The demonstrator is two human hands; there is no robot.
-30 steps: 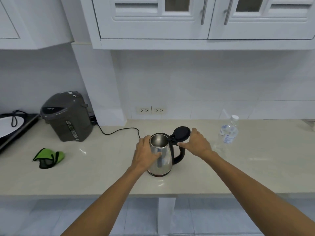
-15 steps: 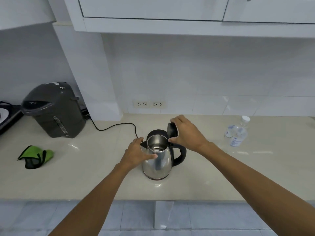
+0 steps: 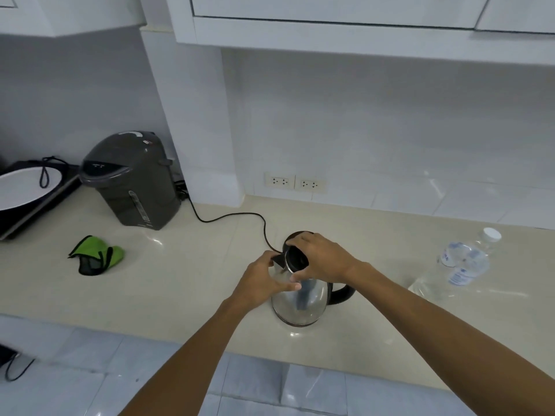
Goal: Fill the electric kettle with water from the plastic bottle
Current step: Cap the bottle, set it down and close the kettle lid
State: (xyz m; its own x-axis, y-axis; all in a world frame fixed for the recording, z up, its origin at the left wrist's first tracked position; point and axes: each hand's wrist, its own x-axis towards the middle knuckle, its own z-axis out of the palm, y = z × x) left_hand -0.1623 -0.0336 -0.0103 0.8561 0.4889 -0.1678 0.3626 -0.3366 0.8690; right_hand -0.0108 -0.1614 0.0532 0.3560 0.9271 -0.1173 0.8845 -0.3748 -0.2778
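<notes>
A shiny steel electric kettle (image 3: 303,304) with a black handle stands near the counter's front edge. My right hand (image 3: 319,259) is on its black lid (image 3: 295,259), which is tilted down over the opening. My left hand (image 3: 264,280) grips the kettle's upper left side near the spout. A clear plastic bottle (image 3: 464,264) with a white cap lies at an angle on the counter to the right, apart from both hands.
A dark grey hot water dispenser (image 3: 132,178) stands at the back left, its black cord (image 3: 228,217) running across the counter toward the kettle. A green and black cloth (image 3: 96,255) lies left. A white plate (image 3: 21,184) on a black cooktop sits far left. Wall sockets (image 3: 294,183) are behind.
The lid was fully open a second ago; my right hand has swung it down over the kettle's mouth. My left hand stayed on the kettle body. The camera view shifted.
</notes>
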